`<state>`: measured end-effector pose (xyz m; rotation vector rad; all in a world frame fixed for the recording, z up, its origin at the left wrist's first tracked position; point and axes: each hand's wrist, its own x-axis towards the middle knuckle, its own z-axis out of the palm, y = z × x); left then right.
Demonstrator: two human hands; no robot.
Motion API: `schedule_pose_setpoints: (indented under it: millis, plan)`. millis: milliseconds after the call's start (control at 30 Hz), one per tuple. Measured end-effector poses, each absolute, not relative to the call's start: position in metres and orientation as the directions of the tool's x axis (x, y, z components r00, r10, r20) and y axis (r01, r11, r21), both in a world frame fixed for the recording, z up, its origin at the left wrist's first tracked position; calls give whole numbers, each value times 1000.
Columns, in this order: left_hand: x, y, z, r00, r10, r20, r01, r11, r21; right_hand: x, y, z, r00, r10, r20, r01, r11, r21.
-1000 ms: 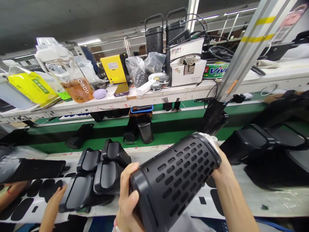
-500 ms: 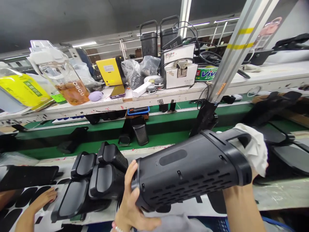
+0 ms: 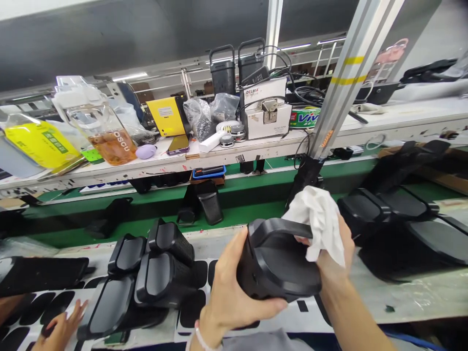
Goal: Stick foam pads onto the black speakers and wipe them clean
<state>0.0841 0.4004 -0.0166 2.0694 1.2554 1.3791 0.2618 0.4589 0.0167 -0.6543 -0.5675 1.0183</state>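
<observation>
A black speaker-like housing (image 3: pixel 285 263) with a carry handle at its top end is in front of me, that end turned towards me. My left hand (image 3: pixel 232 287) grips its left side, thumb along the lower edge. A crumpled white cloth (image 3: pixel 318 219) is in my right hand (image 3: pixel 336 248), which holds it against the right end of the handle. Some right-hand fingertips show under the handle; the rest are hidden by the cloth. Beneath the housing, a white sheet with black rounded pads (image 3: pixel 192 309) lies on the bench.
Several similar black housings (image 3: pixel 157 278) stand to the left and more (image 3: pixel 438 239) to the right. A co-worker's hand (image 3: pixel 64 326) is at lower left. Behind runs a green conveyor (image 3: pixel 241 195) under a shelf (image 3: pixel 215 155) with a drink jug (image 3: pixel 106 131). A metal post (image 3: pixel 343 83) rises at right.
The housing has turned from lying lengthwise across my view to its handle end facing me. My right hand and the cloth have moved left, and my left hand has shifted right with it.
</observation>
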Motion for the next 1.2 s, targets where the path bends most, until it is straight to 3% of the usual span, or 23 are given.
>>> schedule_pose_setpoints:
  millis: [133,300,567,700,800,867,933,1000,1100,1200]
  plan:
    - [83,394,-27,-68,866,495,311,-453,835,268,476,30,521,833,189,-638,526,-562]
    - [80,394,-19,-155,904,399,123,-383,916,274,479,18,488,865,114,-672,456,-584]
    - [76,396,-19,-188,883,431,230,-387,893,266,475,12,408,910,79,-711,370,-598]
    - [78,395,-28,-190,840,508,445,-387,808,259,474,21,363,921,139,-618,350,-704]
    - [81,395,-42,-111,713,692,664,-465,586,251,470,32,137,971,196,-477,238,-846]
    - [82,396,-55,-30,598,801,716,-546,435,246,467,40,27,974,225,-472,211,-856]
    - [80,395,-63,14,539,842,707,-601,372,243,463,44,22,966,258,-516,232,-825]
    - [74,395,-63,30,599,800,652,-619,438,245,459,45,37,956,292,-542,265,-798]
    - [56,395,-39,171,789,590,499,-586,639,255,455,41,-62,906,418,-554,317,-769]
    - [43,397,0,421,798,431,512,-601,614,265,458,38,-260,706,658,-598,417,-684]
